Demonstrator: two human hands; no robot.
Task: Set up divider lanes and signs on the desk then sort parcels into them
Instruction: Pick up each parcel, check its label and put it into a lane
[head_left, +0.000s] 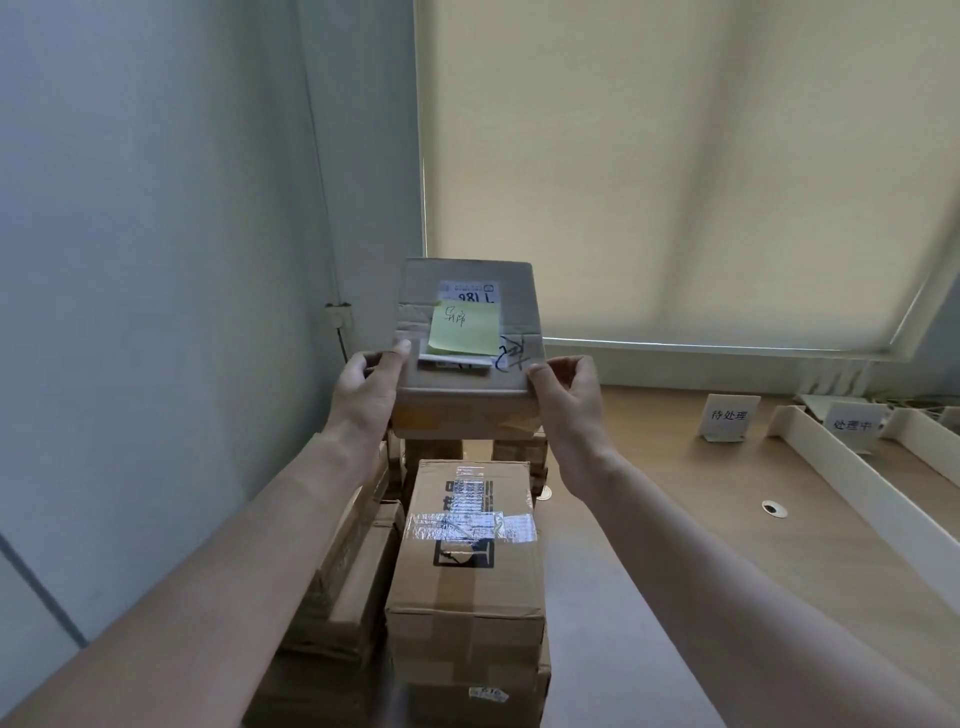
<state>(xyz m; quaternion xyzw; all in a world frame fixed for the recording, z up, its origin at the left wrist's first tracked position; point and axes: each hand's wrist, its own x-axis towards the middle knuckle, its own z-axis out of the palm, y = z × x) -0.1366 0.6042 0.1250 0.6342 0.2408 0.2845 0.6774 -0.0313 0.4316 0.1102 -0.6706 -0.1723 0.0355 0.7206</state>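
Head view: you're holding a cardboard parcel (467, 332) up at frame centre, clear of the stack below. Your left hand (371, 387) grips its left edge, thumb on the top face; your right hand (569, 387) grips the right edge the same way. Both grips are closed on that parcel. On its top sits a green sticky note (464, 329) with handwriting, over a white shipping label (469, 292), black marker scrawl just right of it. Directly under, lower centre, is a taped carton (465, 540) on a pile of other boxes (343, 587), left of it. Tabletop (675, 499) runs to the right: one white sign (728, 417) reading 待处理, a second sign (852, 425) reading 处理中 further right, and a white divider strip (852, 478) running diagonally between them toward the lower right.
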